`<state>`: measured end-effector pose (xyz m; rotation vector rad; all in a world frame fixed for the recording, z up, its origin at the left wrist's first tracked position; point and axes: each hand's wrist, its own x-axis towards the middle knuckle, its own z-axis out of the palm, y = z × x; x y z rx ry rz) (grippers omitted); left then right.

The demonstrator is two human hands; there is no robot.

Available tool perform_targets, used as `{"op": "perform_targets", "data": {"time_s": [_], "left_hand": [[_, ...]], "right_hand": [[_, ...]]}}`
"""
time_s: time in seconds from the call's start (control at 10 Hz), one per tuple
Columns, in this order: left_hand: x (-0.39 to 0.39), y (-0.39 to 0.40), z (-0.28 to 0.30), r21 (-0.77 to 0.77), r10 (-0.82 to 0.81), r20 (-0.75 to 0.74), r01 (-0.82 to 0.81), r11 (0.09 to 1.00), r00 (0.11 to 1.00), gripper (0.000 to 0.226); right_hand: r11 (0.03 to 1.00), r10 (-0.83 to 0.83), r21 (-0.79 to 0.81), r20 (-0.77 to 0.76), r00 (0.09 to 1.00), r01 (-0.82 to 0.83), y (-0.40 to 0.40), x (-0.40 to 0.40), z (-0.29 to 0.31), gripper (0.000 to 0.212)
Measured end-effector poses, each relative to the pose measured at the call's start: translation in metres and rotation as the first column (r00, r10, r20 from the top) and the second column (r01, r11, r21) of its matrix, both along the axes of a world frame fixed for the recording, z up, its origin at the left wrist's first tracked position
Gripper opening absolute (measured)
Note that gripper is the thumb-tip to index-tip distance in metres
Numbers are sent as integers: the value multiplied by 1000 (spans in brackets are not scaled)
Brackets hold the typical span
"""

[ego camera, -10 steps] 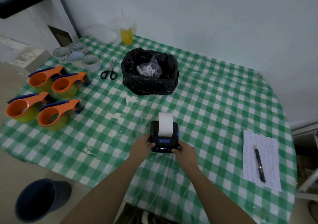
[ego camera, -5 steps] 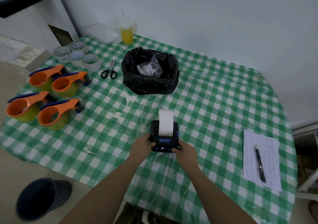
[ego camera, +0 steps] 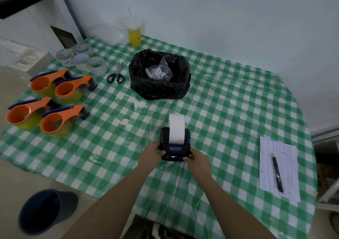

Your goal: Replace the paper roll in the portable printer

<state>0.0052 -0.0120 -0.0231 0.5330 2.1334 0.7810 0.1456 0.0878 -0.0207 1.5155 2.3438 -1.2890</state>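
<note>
A small black portable printer point(ego camera: 165, 137) with a blue label and lit display sits on the green checked tablecloth point(ego camera: 229, 110) near the front edge. A white paper strip point(ego camera: 176, 127) rises out of its slot and curls away from me. My left hand point(ego camera: 151, 155) grips the printer's left side, thumb on the front corner. My right hand point(ego camera: 198, 160) grips its right side, thumb on the lower front.
A black bag-lined bin point(ego camera: 159, 74) with wrappers stands behind the printer. Scissors point(ego camera: 116, 73), tape rolls point(ego camera: 81, 59) and several orange tape dispensers point(ego camera: 60, 118) lie at the left. A sheet point(ego camera: 286, 159) with a pen point(ego camera: 278, 174) lies right. A yellow drink cup point(ego camera: 134, 35) stands at the back. A dark bucket point(ego camera: 45, 211) stands on the floor.
The paper strip has fed further out of the printer and stands taller. Both hands keep their hold on the printer's sides.
</note>
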Motion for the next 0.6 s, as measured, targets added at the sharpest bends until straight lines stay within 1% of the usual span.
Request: {"op": "perform_targets", "data": {"time_s": [0.3, 0.4, 0.5, 0.6], "left_hand": [[0, 0, -2, 14, 7, 16, -7, 1000, 1000, 39], [-2, -1, -1, 19, 10, 47, -11, 1000, 999, 40], [-4, -2, 1, 64, 101, 166, -113, 992, 981, 44], [-2, -17, 6, 25, 179, 222, -189, 982, 958, 53]], "right_hand": [[1000, -2, -2, 9, 1000, 2, 1, 0, -1, 41], [1000, -11, -22, 5, 1000, 11, 1, -1, 1, 42], [991, -86, -110, -54, 995, 79, 3, 0, -2, 49], [957, -219, -207, -60, 974, 203, 2, 6, 3, 63]]}}
